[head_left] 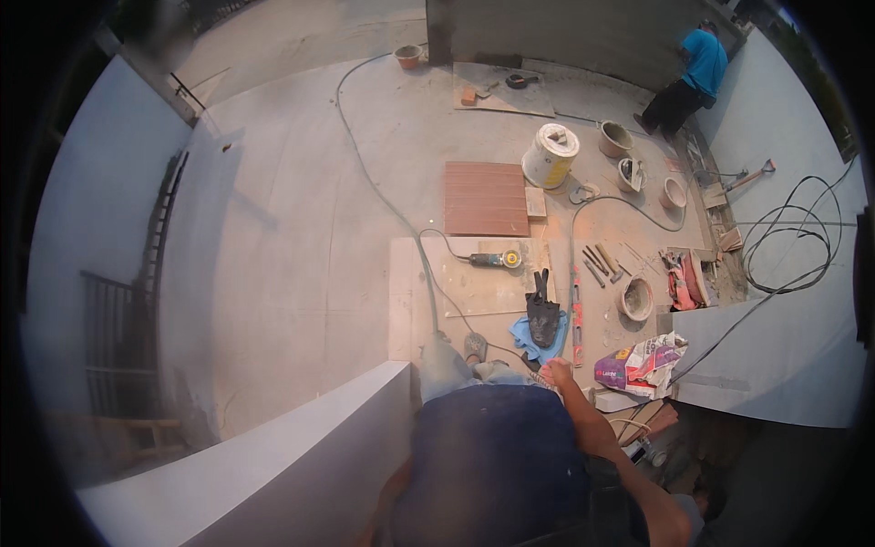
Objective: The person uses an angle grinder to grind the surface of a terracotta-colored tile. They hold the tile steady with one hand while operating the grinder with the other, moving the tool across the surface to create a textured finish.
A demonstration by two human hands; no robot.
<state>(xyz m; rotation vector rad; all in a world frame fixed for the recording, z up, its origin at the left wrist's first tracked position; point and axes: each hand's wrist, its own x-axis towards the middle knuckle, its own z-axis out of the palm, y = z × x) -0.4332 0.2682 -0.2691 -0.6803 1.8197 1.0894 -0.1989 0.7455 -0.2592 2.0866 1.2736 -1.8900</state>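
Note:
My right hand [557,372] is in front of my right thigh, at the end of my bare forearm. Its fingers look curled around something small that I cannot make out. Just beyond it a black bag [543,321] lies on a blue cloth [524,335]. My left arm [390,500] shows only in part beside my dark shirt, and its hand is hidden. Farther ahead, an angle grinder [493,260] with a yellow-centred disc rests on a dusty board [469,292], its cord trailing toward my feet. Right of the bag lies a red spirit level [577,319].
Reddish-brown tiles [485,199] and a white bucket [550,157] stand ahead. Mortar buckets [635,299], hand tools [603,264] and a torn bag [641,365] lie to the right. Hoses [378,196] cross the floor. A person in blue [702,68] bends by the far right wall.

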